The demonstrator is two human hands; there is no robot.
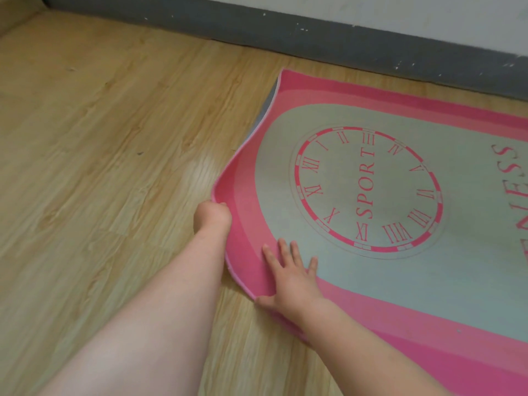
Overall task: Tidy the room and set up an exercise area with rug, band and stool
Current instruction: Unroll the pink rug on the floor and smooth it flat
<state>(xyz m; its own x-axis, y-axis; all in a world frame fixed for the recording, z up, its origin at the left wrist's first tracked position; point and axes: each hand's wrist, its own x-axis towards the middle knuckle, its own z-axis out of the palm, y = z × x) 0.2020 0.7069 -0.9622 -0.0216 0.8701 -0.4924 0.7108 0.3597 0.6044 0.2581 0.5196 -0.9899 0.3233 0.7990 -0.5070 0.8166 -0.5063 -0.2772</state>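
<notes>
now your left hand (pixel 213 215) pinches the wavy, lifted edge of the soft pink rug (pixel 380 284), your right hand (pixel 288 277) pressing flat on it, fingers spread.

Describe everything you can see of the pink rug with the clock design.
The pink rectangular fabric rug has a pale grey-green centre printed with a pink Roman-numeral clock face reading SPORT, plus larger lettering cut off by the frame. It lies on the light wooden floor beside the dark grey skirting board. Its short end is lifted and wavy, showing a grey underside. The left hand grips that raised edge; the right hand lies flat on the pink border, thumb at the edge.
</notes>
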